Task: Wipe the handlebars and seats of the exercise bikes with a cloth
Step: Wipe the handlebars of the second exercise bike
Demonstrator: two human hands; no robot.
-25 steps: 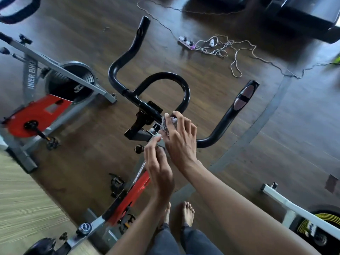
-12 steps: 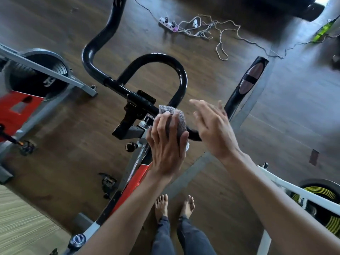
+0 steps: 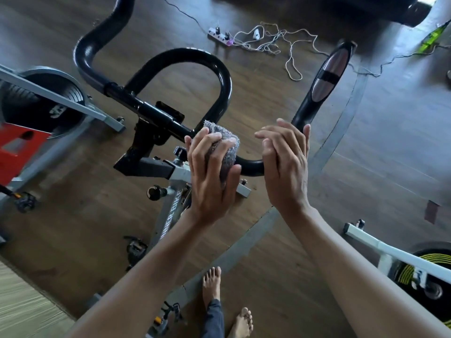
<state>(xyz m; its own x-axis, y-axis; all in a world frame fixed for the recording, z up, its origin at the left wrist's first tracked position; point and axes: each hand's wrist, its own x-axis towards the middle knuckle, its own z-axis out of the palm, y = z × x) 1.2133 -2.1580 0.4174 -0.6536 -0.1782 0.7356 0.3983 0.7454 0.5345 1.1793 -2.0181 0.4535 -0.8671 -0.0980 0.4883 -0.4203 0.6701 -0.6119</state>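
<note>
The grey cloth (image 3: 225,147) is bunched into a ball and gripped by the left hand (image 3: 210,176), with the fingers curled round it. It is pressed on the black handlebar (image 3: 151,111), on the near side of the cross bar, right where the round middle loop comes down. It is held bunched up so that a thick, soft pad is made and the tube can be rubbed hard.

The right hand (image 3: 285,167) is held flat, with the fingers straight and close together and nothing in it. It is placed over the bend of the handlebar, just beside the cloth on the right. It may be resting there to stop the bar from wobbling, but the touch is hidden by the hand itself, so this cannot be told for sure.

The right horn of the handlebar, with its shiny sensor pad (image 3: 327,76), is seen sticking out past the right hand. A red bike (image 3: 14,152) is seen well to the left of the handlebar, and a white bike frame (image 3: 380,247) to the right and nearer. A power strip (image 3: 220,35) with tangled cords is lying beyond the handlebar. With only one small spot under the cloth and other bikes around, most of the job is judged to be left
</note>
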